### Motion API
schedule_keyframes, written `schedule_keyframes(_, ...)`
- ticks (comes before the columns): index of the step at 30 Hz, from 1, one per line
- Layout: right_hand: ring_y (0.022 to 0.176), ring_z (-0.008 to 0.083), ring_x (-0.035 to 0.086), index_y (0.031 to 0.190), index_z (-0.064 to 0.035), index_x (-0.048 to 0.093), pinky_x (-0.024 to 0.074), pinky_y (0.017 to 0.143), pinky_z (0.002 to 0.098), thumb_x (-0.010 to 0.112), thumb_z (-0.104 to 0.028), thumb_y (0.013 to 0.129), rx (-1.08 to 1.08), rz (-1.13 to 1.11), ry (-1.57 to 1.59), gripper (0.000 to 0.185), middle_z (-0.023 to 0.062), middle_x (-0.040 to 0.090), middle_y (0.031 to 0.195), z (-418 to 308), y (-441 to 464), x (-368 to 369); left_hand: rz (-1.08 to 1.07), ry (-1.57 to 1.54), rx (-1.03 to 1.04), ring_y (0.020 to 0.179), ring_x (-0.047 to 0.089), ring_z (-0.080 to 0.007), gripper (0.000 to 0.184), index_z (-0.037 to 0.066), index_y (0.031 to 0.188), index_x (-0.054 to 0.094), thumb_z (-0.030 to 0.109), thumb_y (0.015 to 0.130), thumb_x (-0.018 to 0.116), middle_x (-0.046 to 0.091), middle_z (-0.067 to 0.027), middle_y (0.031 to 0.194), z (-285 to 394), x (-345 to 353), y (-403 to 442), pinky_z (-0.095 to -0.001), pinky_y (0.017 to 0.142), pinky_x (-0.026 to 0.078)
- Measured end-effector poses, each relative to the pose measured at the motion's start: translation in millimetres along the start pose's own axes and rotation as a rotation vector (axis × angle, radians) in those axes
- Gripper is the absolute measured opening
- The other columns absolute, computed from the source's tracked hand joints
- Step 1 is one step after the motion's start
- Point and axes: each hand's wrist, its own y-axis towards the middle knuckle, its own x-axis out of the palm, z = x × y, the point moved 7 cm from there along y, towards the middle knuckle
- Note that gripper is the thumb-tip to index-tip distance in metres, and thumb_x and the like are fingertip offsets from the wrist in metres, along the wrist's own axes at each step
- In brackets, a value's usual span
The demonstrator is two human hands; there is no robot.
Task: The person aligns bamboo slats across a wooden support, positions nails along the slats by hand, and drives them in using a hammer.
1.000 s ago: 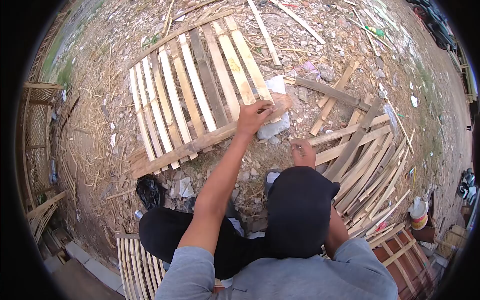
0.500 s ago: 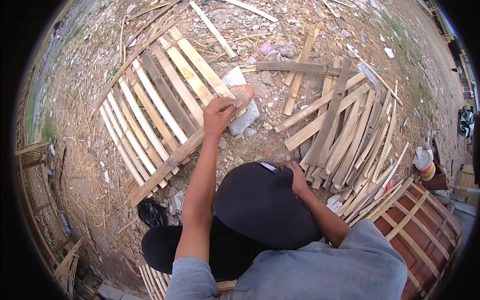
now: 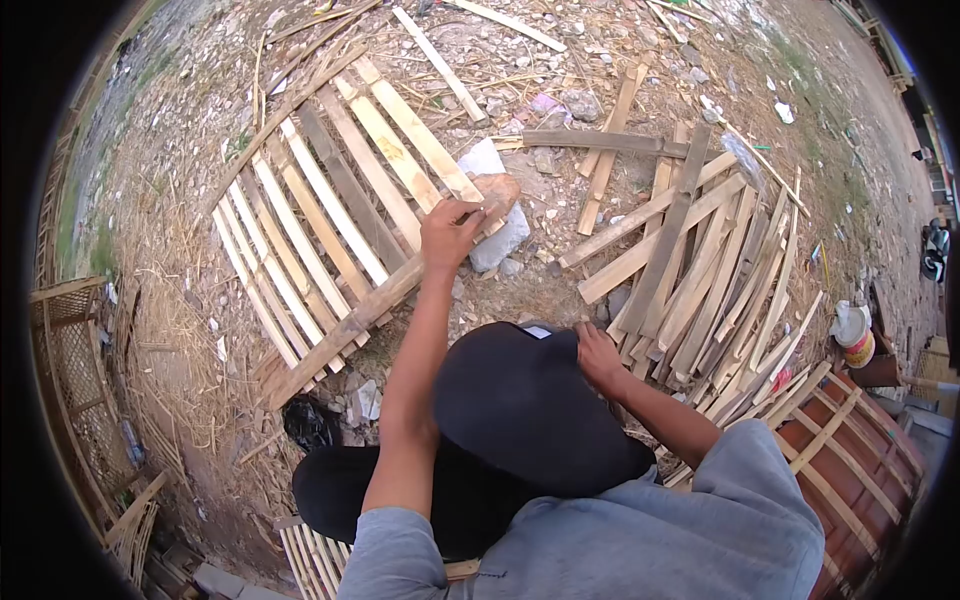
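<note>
A slatted wooden frame (image 3: 382, 297) lies on the ground at left, its light slats joined by crossbars. At the near right end of its crossbar is my left hand (image 3: 450, 240), with thumb and fingers pinched together just above the wood. Whatever sits between those fingertips is too small to name. That end of the frame rests by a reddish-brown block (image 3: 505, 187) and a pale stone (image 3: 503, 243). My right hand (image 3: 602, 360) is closed beside my black-clad knee (image 3: 530, 410), its fingers partly hidden; what it holds, if anything, I cannot make out.
Loose wooden slats (image 3: 700, 270) are piled to the right of my knee. Another slatted frame (image 3: 835, 440) lies over a reddish-brown panel at lower right. A white bucket (image 3: 853, 335) stands beyond it. Rubble and straw cover the ground, with a black plastic bag (image 3: 312, 422) near my left knee.
The whole scene has shifted slightly to the right in view. My left hand remains at the crossbar's end, fingers pinched, and my right hand stays beside my knee.
</note>
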Motion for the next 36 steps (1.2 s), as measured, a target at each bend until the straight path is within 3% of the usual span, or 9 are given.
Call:
schedule_keyframes(5,0.106,0.0276,0.058,0.11,-0.0053,0.059,0.0504,0.09,0.0379,0.057,-0.014,0.087,-0.032,-0.001,-0.068,0.025,0.012,0.059,0.108,3,1,22,0.014,-0.014,0.011,0.072,0.068,-0.0217,0.014,0.006,0.086,0.078,0.014,0.077,0.085,0.073,-0.0083,0.079,1,-1,-1,-0.0325,0.067,0.053)
schedule_keyframes(11,0.118,0.0383,0.055,0.124,0.0006,0.054,0.0474,0.099,0.0457,0.06,-0.008,0.086,-0.032,0.222,0.314,0.04,0.0196,0.055,0.119,-12,-31,-8,-0.01,-0.019,-0.05,0.074,0.07,-0.0206,0.015,0.006,0.087,0.078,0.015,0.077,0.085,0.074,-0.0088,0.082,-5,0,-2,-0.0318,0.068,0.054)
schedule_keyframes(15,0.121,0.045,0.052,0.13,-0.0003,0.049,0.0448,0.101,0.0499,0.069,-0.017,0.085,0.284,-0.116,0.667,0.052,0.0232,0.052,0.123,5,-99,32,-0.012,-0.029,-0.083,0.075,0.071,-0.0218,0.013,0.008,0.088,0.078,0.015,0.078,0.083,0.073,-0.0081,0.085,-3,-1,-1,-0.032,0.068,0.054)
schedule_keyframes(21,0.114,0.0489,0.054,0.124,0.0006,0.047,0.047,0.094,0.0528,0.077,-0.03,0.082,0.286,-0.11,0.336,0.06,0.0274,0.053,0.119,50,-162,114,-0.047,0.009,-0.057,0.078,0.07,-0.0244,0.013,0.008,0.089,0.079,0.016,0.079,0.081,0.073,-0.0083,0.087,-1,-2,-2,-0.0339,0.07,0.055)
schedule_keyframes(24,0.107,0.0515,0.056,0.122,0.0005,0.046,0.0481,0.089,0.0554,0.076,-0.03,0.083,0.713,-0.203,0.632,0.058,0.0297,0.056,0.114,44,-141,76,-0.043,0.023,-0.026,0.077,0.069,-0.0246,0.013,0.009,0.089,0.079,0.016,0.078,0.081,0.073,-0.0083,0.086,1,-3,-2,-0.0339,0.069,0.055)
schedule_keyframes(26,0.106,0.0526,0.057,0.121,0.0,0.045,0.0481,0.088,0.056,0.076,-0.031,0.084,0.508,-0.1,0.566,0.058,0.0306,0.058,0.112,49,-133,97,-0.039,0.037,0.003,0.076,0.069,-0.0247,0.013,0.009,0.089,0.079,0.016,0.078,0.081,0.072,-0.0084,0.085,1,-3,-2,-0.0336,0.067,0.055)
schedule_keyframes(29,0.105,0.0531,0.057,0.119,-0.0011,0.046,0.048,0.088,0.0563,0.074,-0.029,0.085,0.394,-0.022,0.499,0.052,0.0313,0.059,0.11,58,-132,134,-0.086,0.053,-0.078,0.09,0.069,-0.024,0.01,0.01,0.086,0.079,0.015,0.078,0.081,0.074,-0.0052,0.094,-3,0,-2,-0.0365,0.079,0.054)
schedule_keyframes(32,0.101,0.0501,0.059,0.118,-0.0005,0.048,0.0489,0.085,0.0543,0.071,-0.025,0.086,0.561,-0.005,0.879,0.046,0.0306,0.059,0.107,69,-135,142,-0.022,0.266,0.251,0.116,0.062,-0.025,0.006,0.012,0.079,0.078,0.015,0.076,0.081,0.073,-0.0014,0.115,21,-5,-3,-0.0443,0.1,0.045)
schedule_keyframes(36,0.094,0.0375,0.061,0.117,0.0016,0.05,0.0496,0.084,0.0467,0.068,-0.021,0.087,0.538,-0.095,0.968,0.042,0.0244,0.06,0.1,60,-118,68,-0.018,0.29,0.283,0.142,0.045,-0.0264,0.007,0.013,0.076,0.075,0.016,0.074,0.082,0.066,0.0012,0.136,20,-1,-4,-0.0539,0.115,0.028)
